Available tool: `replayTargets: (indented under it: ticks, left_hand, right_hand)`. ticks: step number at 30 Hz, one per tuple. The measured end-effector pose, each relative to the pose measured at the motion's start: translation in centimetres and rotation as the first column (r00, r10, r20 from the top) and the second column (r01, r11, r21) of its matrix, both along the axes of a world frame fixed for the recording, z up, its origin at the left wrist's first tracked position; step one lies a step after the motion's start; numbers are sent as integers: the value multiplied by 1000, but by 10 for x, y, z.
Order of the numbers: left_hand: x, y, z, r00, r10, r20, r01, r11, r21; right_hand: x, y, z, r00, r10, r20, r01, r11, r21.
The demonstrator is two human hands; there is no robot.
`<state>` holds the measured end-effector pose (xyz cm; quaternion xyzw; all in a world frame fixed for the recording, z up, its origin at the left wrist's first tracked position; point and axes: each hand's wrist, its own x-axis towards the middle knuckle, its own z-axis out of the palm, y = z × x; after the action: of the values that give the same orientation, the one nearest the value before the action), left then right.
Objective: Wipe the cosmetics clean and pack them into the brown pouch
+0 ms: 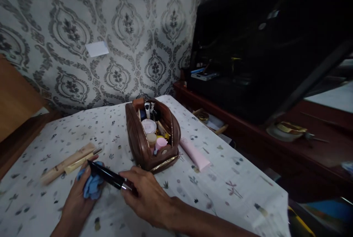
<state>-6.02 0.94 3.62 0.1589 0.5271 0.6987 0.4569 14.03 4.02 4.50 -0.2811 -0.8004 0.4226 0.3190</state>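
Right hand (147,196) grips a glossy black tube (109,175), lower left of the frame; left hand (78,189) clasps blue cloth (93,186) at its other end. It seems light, stiff and slippery, best held near its silver band (125,185).

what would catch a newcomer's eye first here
Probably the open brown bag, packed with small containers, mid-picture on the patterned tablecloth. Nearer the camera, the right hand holds a glossy black item against the blue cloth in the left hand. A large black panel fills the upper right.
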Motion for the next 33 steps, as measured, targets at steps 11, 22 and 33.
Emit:
replayTargets:
  ticks: [11, 22, 33]
  left_hand:
    - [3, -12, -6, 982, -112, -155, 91, 986, -140]
    - [46, -40, -3, 944, -279, -178, 267, 960, -89]
    - [53, -22, -2, 789, -512, -339, 500, 856, -129]
  right_hand:
    - [3, 5, 24, 779, -303, -550, -72, 827, -557]
    - [14, -10, 32, 910, -97, -403, -25, 957, -288]
    - [54, 63, 104, 971, -206, -124, 163, 943, -289]
